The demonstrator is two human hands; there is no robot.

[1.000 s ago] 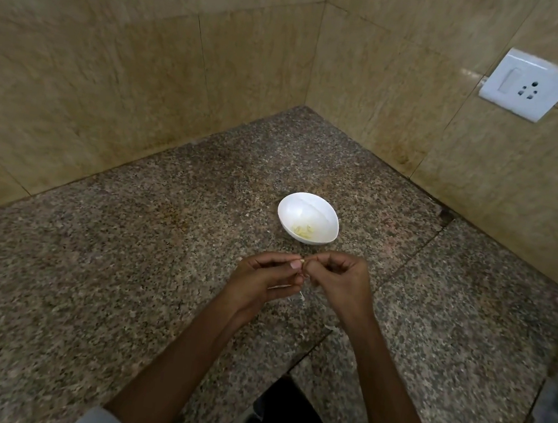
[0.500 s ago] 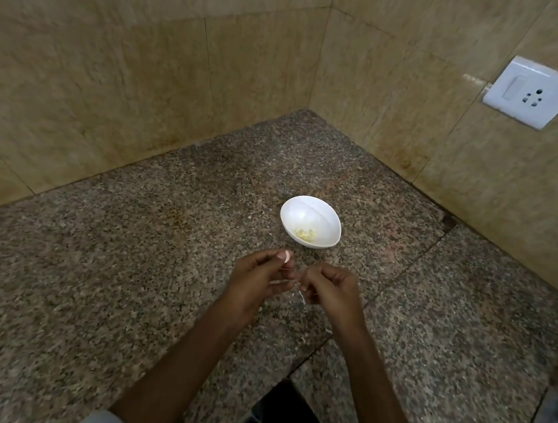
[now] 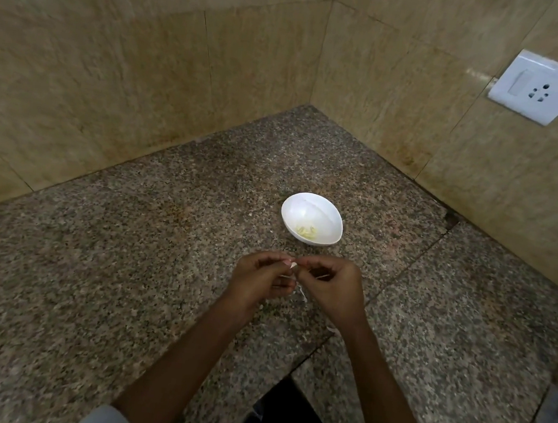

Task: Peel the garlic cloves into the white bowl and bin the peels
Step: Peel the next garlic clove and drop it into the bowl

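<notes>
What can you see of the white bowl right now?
The white bowl is small, oval-rimmed and glossy, like ceramic or plastic. It stands upright on the speckled granite counter, holding a few pale yellow garlic pieces at its near side. The left hand and right hand work just in front, neither touching it.

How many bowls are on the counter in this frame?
1. The white bowl, with pale garlic pieces inside, stands on the granite counter just beyond the left hand and right hand, which pinch a garlic clove. The blurred right edge could hide more.
</notes>
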